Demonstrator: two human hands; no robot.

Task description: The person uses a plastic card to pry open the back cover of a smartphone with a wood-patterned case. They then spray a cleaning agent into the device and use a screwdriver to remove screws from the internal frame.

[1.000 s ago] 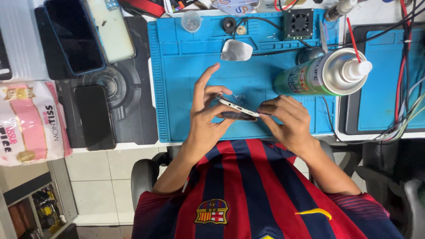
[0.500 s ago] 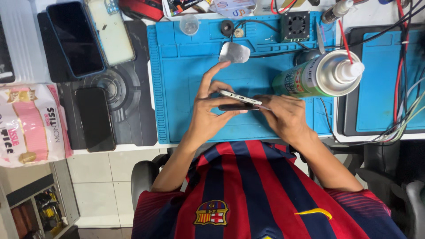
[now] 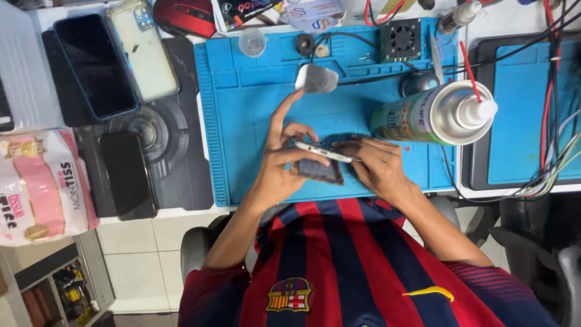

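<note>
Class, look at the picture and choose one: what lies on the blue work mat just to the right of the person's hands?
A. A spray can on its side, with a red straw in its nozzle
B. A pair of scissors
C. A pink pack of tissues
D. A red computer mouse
A: the spray can lies on its side on the blue mat, close beside the right hand, which with the left hand holds a thin phone edge-on.

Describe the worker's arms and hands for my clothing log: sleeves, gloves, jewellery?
Both forearms are bare. The left hand and right hand show no gloves, and no rings or watch are visible. Short sleeves belong to a red and dark blue striped shirt.
</note>
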